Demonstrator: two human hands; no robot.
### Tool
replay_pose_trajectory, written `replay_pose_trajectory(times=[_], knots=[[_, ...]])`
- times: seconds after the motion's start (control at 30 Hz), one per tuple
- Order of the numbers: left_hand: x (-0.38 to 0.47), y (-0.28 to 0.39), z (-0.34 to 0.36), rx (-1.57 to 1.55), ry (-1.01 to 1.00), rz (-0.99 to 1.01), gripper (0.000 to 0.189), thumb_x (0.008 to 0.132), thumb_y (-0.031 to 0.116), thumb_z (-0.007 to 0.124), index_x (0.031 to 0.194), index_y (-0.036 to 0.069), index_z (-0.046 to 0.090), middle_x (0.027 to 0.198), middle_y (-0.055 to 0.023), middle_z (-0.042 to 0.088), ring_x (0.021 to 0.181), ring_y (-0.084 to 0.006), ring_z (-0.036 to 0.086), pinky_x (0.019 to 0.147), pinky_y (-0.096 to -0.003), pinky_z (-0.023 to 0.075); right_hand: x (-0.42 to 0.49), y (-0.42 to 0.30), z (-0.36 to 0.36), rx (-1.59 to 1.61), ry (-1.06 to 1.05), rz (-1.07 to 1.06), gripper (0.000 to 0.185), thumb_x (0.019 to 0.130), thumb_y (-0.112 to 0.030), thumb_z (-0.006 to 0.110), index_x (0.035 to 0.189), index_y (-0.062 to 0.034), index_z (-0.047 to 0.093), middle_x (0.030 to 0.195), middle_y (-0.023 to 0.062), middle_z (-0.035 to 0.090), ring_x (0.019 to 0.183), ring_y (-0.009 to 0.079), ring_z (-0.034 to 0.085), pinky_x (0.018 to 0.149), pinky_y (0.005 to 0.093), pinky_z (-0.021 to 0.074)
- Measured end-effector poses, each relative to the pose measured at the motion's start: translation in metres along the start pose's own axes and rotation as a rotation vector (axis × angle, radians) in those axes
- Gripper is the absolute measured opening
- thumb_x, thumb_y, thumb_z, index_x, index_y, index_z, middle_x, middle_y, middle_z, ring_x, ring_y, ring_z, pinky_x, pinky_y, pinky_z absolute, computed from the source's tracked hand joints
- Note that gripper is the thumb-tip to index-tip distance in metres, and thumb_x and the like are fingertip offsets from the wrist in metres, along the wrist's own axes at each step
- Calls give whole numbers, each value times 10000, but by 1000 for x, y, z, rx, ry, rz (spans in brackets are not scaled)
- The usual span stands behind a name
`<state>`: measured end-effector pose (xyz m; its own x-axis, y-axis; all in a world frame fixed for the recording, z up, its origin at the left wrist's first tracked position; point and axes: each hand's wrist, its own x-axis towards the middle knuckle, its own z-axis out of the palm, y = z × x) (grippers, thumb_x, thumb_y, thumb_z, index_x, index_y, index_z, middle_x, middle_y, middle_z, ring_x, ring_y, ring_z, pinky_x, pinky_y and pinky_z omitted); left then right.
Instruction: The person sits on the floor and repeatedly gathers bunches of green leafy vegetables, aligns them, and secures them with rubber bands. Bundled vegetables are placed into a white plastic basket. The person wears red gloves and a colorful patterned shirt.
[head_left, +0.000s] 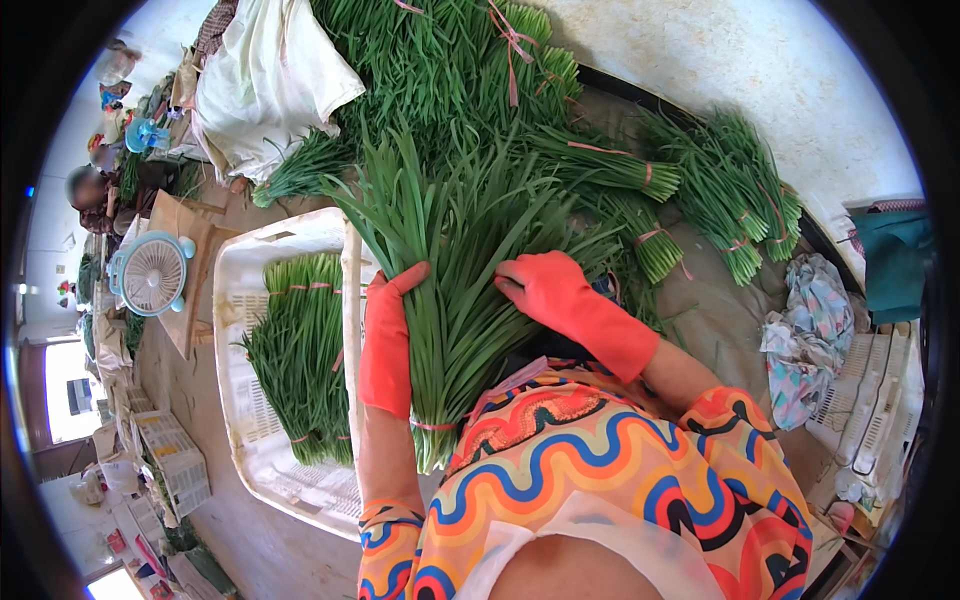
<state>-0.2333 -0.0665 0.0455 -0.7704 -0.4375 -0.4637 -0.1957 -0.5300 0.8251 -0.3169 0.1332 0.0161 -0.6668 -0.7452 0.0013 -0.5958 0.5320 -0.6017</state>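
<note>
A large bundle of long flat green leaves, seemingly garlic chives (450, 300), lies across my lap, its pale stem ends towards me and tied with a pink band (433, 425). My left hand (390, 330), in a red rubber glove, holds the bundle's left side with the thumb over the leaves. My right hand (544, 281), gloved alike, has its fingers bent at the leaves on the right; the fingertips are partly hidden, and a grip on leaves cannot be made out. Beside my left arm, a white plastic crate (289, 499) contains several banded bundles (300, 360).
More green bundles (420, 67) are piled ahead, with others (739, 187) along the wall. A white cloth (262, 82) covers something at upper left. A blue fan (154, 274) stands by a wooden board (180, 225). Several people are at far left. Stacked white crates (862, 397) stand right.
</note>
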Motion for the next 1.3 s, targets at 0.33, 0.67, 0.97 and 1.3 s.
replay_pose_trajectory(times=[0.33, 0.67, 0.97, 1.3], knots=[[5, -8, -5, 2, -37, 5, 406, 732, 24, 653, 1124, -47, 572, 978, -148, 655, 800, -249, 654, 750, -335, 531, 44, 4, -34, 78, 570, -363, 298, 792, -77, 616, 1083, -137, 634, 1071, 104, 628, 1054, 277, 567, 909, 363, 451], [5, -17, -3, -37, 6, 37, 365, 788, -8, 625, 1144, -46, 556, 1008, -153, 648, 835, -243, 655, 763, -338, 537, 36, 57, -33, 654, 597, 100, 252, 812, -57, 609, 1060, -90, 644, 923, 108, 665, 893, 217, 639, 804, 295, 493], [5, -16, 0, 41, 25, 39, 371, 781, 4, 643, 1139, -41, 559, 1009, -140, 652, 846, -229, 655, 760, -327, 534, 52, 14, -62, 312, 320, -17, 229, 845, -95, 601, 1061, -141, 658, 1107, 51, 637, 1020, 195, 601, 867, 300, 472], [3, -18, 3, 66, 17, 41, 365, 778, 36, 669, 1123, -35, 573, 998, -115, 658, 825, -198, 648, 762, -299, 515, 63, 4, -30, -53, 319, -394, 286, 693, -67, 699, 954, -180, 675, 1147, 24, 629, 1220, 255, 467, 1032, 404, 346]])
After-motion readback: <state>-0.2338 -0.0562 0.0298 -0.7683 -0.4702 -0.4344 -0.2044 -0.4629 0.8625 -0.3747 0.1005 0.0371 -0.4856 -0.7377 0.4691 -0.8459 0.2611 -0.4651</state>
